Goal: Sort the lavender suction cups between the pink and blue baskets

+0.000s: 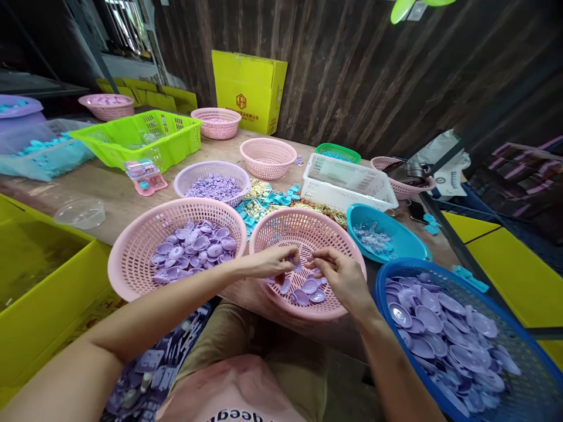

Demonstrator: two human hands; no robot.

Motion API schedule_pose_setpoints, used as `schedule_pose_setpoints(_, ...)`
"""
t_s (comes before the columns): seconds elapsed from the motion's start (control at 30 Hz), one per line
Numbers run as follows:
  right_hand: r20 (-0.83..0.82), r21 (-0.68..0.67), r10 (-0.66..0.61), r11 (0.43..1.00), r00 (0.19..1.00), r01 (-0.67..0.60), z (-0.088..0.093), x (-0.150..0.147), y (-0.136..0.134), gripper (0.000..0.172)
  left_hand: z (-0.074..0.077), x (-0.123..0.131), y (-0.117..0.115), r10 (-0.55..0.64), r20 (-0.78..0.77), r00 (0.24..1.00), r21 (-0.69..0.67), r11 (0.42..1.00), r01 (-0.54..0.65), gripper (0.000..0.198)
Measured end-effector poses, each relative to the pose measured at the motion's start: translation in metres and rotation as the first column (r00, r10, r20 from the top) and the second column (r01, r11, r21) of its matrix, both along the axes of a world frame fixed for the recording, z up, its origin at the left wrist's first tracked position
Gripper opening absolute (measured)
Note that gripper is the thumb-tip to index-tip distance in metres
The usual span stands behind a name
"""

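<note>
Both hands hover over a pink basket (303, 220) at the table's front edge. My left hand (277, 264) is closed around a small purple plastic piece (298, 265), only partly visible past the fingers. Facing it, my right hand (341, 275) has thumb and fingertips pinched together; what lies between them is too small to make out. Several purple oval dish-shaped pieces (310, 287) rest in the basket beneath. To the left, another pink basket (127, 252) holds a heap of similar purple pieces (193, 249). A big blue basket (523, 328) at right is filled with larger purple pieces (444, 334).
Behind are a lilac basket (180, 184) of small purple parts, loose turquoise and cream parts (259, 202), a white basket (347, 196) and a turquoise bowl (413, 252). A lime green crate (114, 143) stands back left. An open yellow carton (53, 305) borders my left arm.
</note>
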State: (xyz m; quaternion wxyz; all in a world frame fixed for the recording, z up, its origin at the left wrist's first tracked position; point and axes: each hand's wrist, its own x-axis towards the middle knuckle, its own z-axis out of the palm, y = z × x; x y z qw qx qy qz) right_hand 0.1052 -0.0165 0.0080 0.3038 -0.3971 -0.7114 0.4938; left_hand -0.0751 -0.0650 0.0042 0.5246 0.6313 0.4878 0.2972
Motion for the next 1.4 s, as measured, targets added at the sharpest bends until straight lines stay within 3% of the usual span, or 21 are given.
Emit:
schedule_pose_setpoints(0.23, -0.107, 0.062, 0.013, 0.998, 0.994, -0.007, 0.008, -0.014, -0.016, 0.024, -0.005, 0.018, -0.024, 0.301, 0.061, 0.952, 0.02, 0.953, -0.303, 0.02)
schedule_pose_setpoints(0.4, -0.06, 0.15, -0.021, 0.988, 0.998, 0.03, 0.0, -0.026, -0.024, 0.019, -0.003, 0.027, -0.031, 0.348, 0.07, 0.935, 0.106, 0.929, -0.354, 0.014)
schedule_pose_setpoints(0.6, -0.033, 0.135, -0.094, 0.986, 0.995, 0.098, -0.014, -0.029, -0.027, 0.022, -0.011, 0.025, -0.03, 0.476, 0.021, 0.879, 0.144, 0.869, -0.474, 0.032)
schedule_pose_setpoints(0.73, -0.049, 0.138, -0.06, 0.988, 0.997, 0.066, -0.012, -0.029, -0.029, 0.02, -0.017, 0.024, -0.026, 0.457, 0.013, 0.889, 0.213, 0.868, -0.449, 0.013)
schedule_pose_setpoints(0.97, 0.071, 0.348, -0.108, 0.934, 0.992, 0.076, -0.002, -0.031, -0.034, 0.017, -0.015, 0.025, -0.03, 0.546, -0.031, 0.838, 0.266, 0.812, -0.519, 0.016)
schedule_pose_setpoints(1.2, 0.079, 0.419, -0.091, 0.907, 0.993, 0.05, -0.001, -0.035, -0.035, 0.016, -0.006, 0.023, -0.033, 0.556, -0.118, 0.822, 0.281, 0.813, -0.51, 0.017)
schedule_pose_setpoints(1.4, 0.115, 0.47, -0.111, 0.881, 0.987, 0.045, 0.002, -0.037, -0.038, 0.016, -0.004, 0.024, -0.036, 0.549, -0.342, 0.762, 0.382, 0.822, -0.421, 0.017)
